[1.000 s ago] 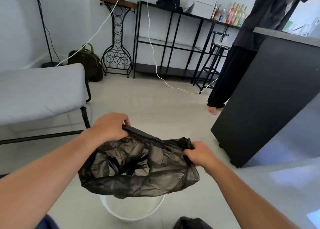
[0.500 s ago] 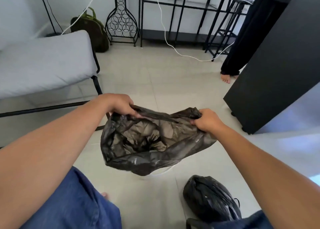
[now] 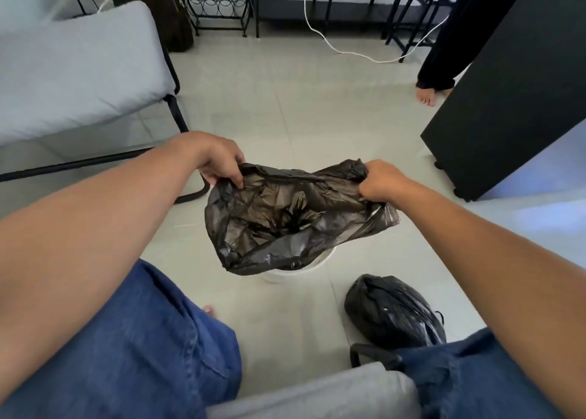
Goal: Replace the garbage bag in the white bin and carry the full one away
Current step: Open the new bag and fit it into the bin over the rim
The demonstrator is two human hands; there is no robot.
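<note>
An empty black garbage bag [image 3: 285,222] hangs open-mouthed between my hands, right over the white bin [image 3: 295,271], of which only the near rim shows below the bag. My left hand [image 3: 218,161] pinches the bag's left rim. My right hand [image 3: 379,182] grips the right rim. A full, tied black garbage bag [image 3: 393,314] lies on the floor to the right of the bin, beside my right knee.
A grey cushioned chair [image 3: 73,69] on a black frame stands at the left. A tall black cabinet [image 3: 513,101] rises at the right, with another person's bare foot [image 3: 426,95] behind it. A white cable [image 3: 348,50] lies on the floor by black shelving. My jeans fill the foreground.
The view has tilted further down and my hands have carried the open bag lower, onto the white bin. The full bag on the floor shows more fully.
</note>
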